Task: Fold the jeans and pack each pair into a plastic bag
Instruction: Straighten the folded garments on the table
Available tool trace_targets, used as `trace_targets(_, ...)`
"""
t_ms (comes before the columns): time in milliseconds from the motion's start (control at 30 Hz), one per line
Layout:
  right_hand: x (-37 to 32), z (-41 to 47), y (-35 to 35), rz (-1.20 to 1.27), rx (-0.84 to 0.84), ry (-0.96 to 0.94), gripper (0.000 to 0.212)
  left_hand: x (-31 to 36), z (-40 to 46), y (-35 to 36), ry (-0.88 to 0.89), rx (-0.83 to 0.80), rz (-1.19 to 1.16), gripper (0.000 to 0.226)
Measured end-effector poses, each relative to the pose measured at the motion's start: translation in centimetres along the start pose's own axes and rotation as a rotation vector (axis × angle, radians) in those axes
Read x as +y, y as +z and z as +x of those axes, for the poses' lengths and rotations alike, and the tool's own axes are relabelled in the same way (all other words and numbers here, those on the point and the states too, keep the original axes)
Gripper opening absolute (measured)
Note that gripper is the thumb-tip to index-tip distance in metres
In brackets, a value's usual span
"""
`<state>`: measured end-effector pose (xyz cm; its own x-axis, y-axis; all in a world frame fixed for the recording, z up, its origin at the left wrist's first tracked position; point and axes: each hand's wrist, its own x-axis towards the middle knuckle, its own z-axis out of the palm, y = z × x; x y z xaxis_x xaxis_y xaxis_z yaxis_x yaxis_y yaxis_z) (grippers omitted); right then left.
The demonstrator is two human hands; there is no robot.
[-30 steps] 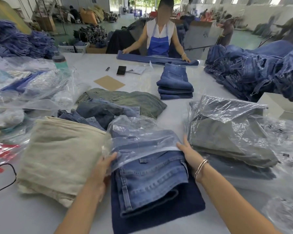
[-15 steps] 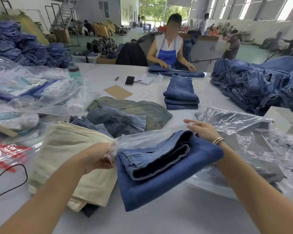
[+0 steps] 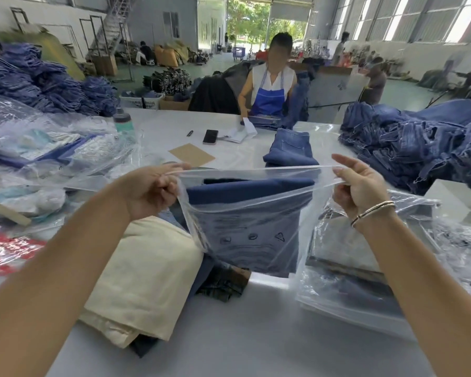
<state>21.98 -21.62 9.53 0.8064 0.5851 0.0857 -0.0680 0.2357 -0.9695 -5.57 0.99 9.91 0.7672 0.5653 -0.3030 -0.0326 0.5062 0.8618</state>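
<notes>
Folded blue jeans (image 3: pixel 250 190) sit inside a clear plastic bag (image 3: pixel 245 240), hanging upright, mouth open.

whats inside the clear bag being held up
A folded pair of blue jeans sits inside the clear plastic bag, top edge showing at the open mouth. The film blurs its lower folds.

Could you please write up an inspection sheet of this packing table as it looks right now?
Surface: pale table, mostly covered.
Job's things: folded jeans inside clear plastic bag, held off the table, mouth open upward.
Clutter: cream fabric, bagged pairs, stacked jeans, phone, cardboard sheet, bottle.
Grippers: left hand and right hand pinch the bag's top corners.
Cables: nothing seen.
Surroundings: denim heap; seated worker in blue apron.
</notes>
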Motion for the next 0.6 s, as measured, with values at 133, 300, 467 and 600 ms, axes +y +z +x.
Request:
trace_targets(133, -0.4, 1.0, -0.4, -0.368, -0.07, 0.152, 0.024, -0.4, 0.9, 1.0, -0.094, 0.097, -0.056, 0.031)
trace_targets(300, -0.2, 3.3, 0.8, -0.372, 0.113, 0.128, 0.038, 1.4, 3.4, 4.6, 0.068, 0.304, 0.13, 0.032)
trace_targets(467, -2.0, 4.0, -0.3, -0.321, 0.157, -0.028, 0.027, 2.1, 4.1, 5.7, 0.198, 0.244, 0.075, 0.034)
trace_targets(600, -0.3, 1.8, -2.9, -0.516, 0.089, 0.019, 0.008, -1.1, 3.1, 2.8, 0.082, 0.133, 0.085, 0.025)
